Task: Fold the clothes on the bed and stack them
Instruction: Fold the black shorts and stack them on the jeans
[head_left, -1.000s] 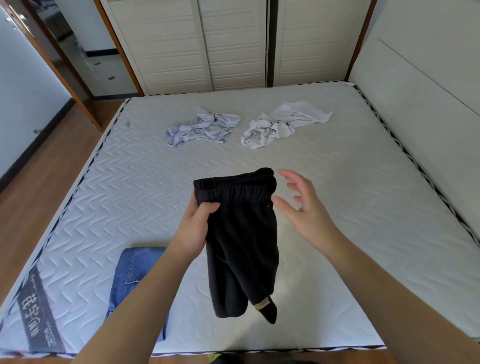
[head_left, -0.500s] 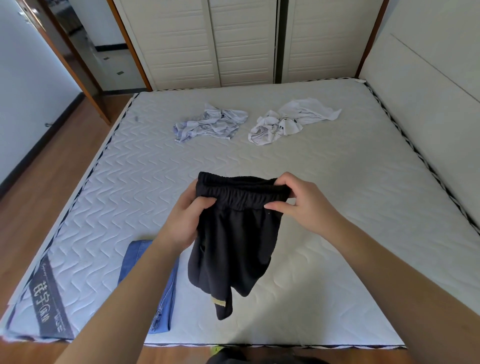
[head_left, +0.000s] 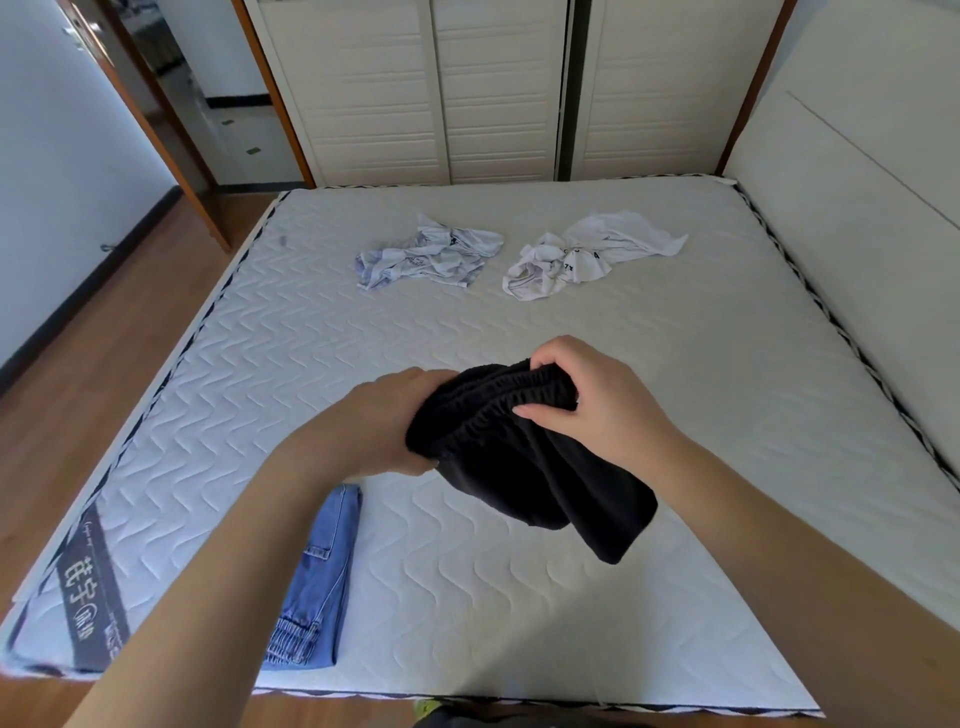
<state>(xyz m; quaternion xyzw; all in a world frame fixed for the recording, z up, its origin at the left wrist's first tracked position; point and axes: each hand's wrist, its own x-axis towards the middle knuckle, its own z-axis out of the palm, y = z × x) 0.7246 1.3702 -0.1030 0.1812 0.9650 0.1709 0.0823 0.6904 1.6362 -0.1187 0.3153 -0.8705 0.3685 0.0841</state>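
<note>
Head view, taken from the near edge of the mattress (head_left: 519, 322): folded blue jeans (head_left: 317, 587) are seen lying flat by the near left corner, partly hidden by the left forearm. Above the middle of the mattress, black shorts (head_left: 524, 457) are held in the air by both hands. The elastic waistband is gathered between them: its left end is gripped by the left hand (head_left: 384, 426), fingers curled into the cloth, and its right end is pinched by the right hand (head_left: 592, 400), thumb in front and fingers wrapped over the top. The waistband is thus stretched roughly left to right, and the legs are left hanging down and towards the right, clear of the mattress. The shorts are judged to be not yet folded; for laying them flat, the waistband line between the two hands is what matters, with the hanging legs to be lowered first. Neither hand is clearly nearer the cloth. Near the far edge, two crumpled garments are waiting: a pale lilac top (head_left: 426, 257) to the left and a white T-shirt (head_left: 587, 254) to the right, just apart.
</note>
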